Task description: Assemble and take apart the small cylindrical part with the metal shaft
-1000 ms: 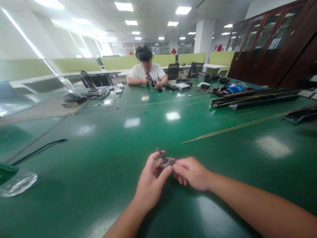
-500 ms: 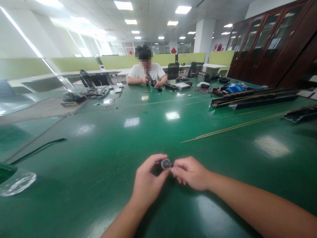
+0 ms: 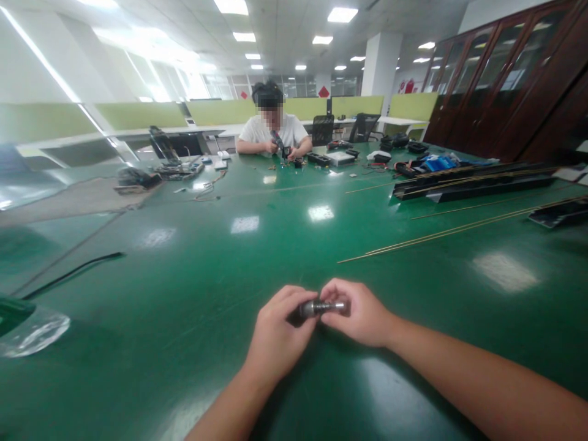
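Above the near part of the green table (image 3: 206, 275), my left hand (image 3: 278, 331) grips a small dark metal cylinder (image 3: 309, 308) between thumb and fingers. A narrower, shiny silver end (image 3: 339, 305) sticks out of it to the right. Curled about that end are the thumb and fingers of my right hand (image 3: 362, 313), which closes on it. The cylinder lies roughly level, its left part hidden inside my left hand. Its exact kind I cannot make out.
Thin brass-coloured rods (image 3: 413, 237) and long black channels (image 3: 482, 184) lie to the right. A clear bottle (image 3: 39, 334) and black cable (image 3: 73, 272) are at left. Across the table a person (image 3: 274, 131) handles a dark device among small parts.
The metal cylinder has turned from facing me end-on to lying sideways, silver end to the right. My right hand has shifted from pinching beside it to curling around that end.
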`<state>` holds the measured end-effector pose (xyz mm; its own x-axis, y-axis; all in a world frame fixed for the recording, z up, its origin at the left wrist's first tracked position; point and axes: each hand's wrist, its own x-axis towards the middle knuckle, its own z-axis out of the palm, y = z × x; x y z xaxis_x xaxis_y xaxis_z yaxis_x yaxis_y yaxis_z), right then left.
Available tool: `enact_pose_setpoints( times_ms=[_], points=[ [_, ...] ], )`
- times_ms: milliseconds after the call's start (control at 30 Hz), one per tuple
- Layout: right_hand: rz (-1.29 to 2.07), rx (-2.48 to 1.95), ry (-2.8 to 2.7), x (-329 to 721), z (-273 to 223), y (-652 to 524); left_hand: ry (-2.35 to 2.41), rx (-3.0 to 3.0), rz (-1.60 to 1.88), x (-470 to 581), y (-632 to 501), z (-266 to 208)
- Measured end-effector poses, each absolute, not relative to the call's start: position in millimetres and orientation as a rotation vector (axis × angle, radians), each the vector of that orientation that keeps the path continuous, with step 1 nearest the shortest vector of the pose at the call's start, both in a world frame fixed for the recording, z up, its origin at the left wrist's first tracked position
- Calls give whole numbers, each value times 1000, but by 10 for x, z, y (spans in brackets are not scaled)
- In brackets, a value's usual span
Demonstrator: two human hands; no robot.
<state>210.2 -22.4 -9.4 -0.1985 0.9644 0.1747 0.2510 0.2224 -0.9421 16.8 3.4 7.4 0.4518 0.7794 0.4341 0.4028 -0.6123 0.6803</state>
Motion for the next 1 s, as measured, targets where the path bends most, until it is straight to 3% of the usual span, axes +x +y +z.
enact_pose_setpoints(
  times_ms=[1000],
  points=[
    [982, -1226, -1653, 2122, -108, -184, 1126, 2189, 1011, 159, 51, 139]
  ],
)
